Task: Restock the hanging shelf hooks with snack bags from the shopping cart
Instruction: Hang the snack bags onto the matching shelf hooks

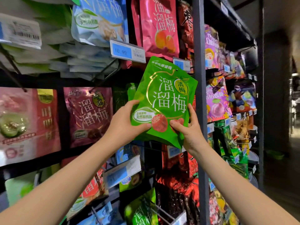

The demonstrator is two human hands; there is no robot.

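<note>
Both hands grasp the green snack bag [164, 101] by its lower corners, left hand [125, 122] & right hand [188, 130], w/ bag held upright before the hanging shelf.

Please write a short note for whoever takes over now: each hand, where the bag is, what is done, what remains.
Left hand: grips the green snack bag at its lower left edge, thumb on the front.
Right hand: grips its lower right edge, thumb on the front.
Bag: held up tilted before the shelf, below the pink bags and the 10.90 price tag.
Done: unclear whether its hole is on a hook yet.
Left: seat it, release, fetch more; the cart is out of view.
</note>
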